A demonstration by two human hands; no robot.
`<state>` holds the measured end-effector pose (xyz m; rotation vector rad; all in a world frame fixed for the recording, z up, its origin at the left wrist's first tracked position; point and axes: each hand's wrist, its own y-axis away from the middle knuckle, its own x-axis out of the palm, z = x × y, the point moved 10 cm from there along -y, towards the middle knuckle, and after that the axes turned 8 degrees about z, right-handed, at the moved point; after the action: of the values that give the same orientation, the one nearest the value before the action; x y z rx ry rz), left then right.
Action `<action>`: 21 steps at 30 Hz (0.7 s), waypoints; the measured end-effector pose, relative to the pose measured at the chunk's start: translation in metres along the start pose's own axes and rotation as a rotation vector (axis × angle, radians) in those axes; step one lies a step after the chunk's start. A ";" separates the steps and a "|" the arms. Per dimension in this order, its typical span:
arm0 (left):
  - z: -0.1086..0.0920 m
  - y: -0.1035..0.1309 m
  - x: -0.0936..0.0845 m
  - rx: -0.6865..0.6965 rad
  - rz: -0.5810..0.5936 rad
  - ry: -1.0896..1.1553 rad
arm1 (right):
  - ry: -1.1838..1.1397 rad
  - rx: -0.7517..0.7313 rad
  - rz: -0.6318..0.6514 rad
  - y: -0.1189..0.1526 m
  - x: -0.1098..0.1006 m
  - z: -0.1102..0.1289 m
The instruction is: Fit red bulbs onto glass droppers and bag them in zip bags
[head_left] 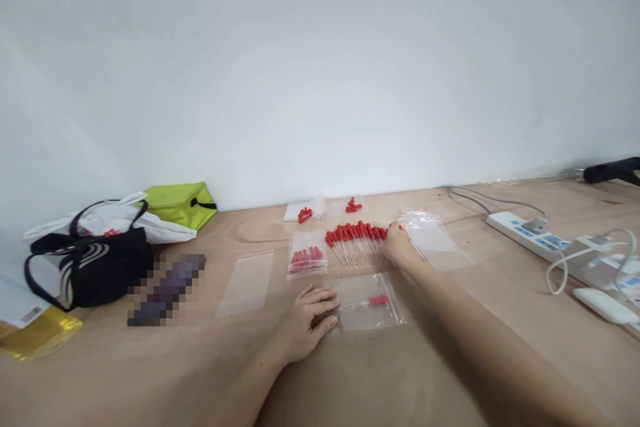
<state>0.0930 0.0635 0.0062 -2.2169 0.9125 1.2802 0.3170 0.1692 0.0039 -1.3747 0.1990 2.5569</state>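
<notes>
Near the middle of the table lies a clear zip bag (355, 283) with one red-bulbed dropper (379, 300) inside, its bulb toward the right. My left hand (313, 320) rests at that bag's left edge, fingers stretched and thumb apart, over the thin end of the dropper. Beyond it a row of droppers (353, 232) with red bulbs and thin clear stems lies side by side. At the row's right end, my right hand (397, 245) is closed on a dropper, a bit of red showing at its fingers; the fingertips are mostly hidden.
A filled zip bag (307, 257) holds several droppers. Flat clear bags lie left (246, 283) and right (433, 233). Loose red bulbs (305, 215) sit at the back. A power strip (527, 232) with cables is right; a black bag (107, 267) and green bag (175, 203) are left.
</notes>
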 end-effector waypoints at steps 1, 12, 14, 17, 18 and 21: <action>0.000 0.000 0.000 0.000 0.001 0.001 | 0.004 0.014 0.006 -0.001 0.001 0.001; -0.003 -0.001 -0.002 -0.005 0.006 -0.014 | -0.286 -0.129 0.126 0.034 -0.021 -0.019; -0.004 -0.001 -0.003 -0.012 0.008 -0.017 | -0.588 -0.169 0.126 0.050 -0.020 -0.033; -0.006 -0.002 -0.004 -0.010 0.016 -0.008 | -0.882 -0.126 0.028 0.069 -0.015 -0.057; -0.007 -0.002 -0.004 -0.008 0.021 -0.005 | -0.933 -0.103 -0.013 0.073 -0.013 -0.062; -0.008 -0.002 -0.005 -0.014 0.042 -0.007 | -1.013 -0.081 -0.084 0.080 -0.008 -0.064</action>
<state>0.0974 0.0615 0.0142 -2.2135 0.9543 1.3166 0.3514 0.0765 -0.0234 0.0183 -0.1418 2.8350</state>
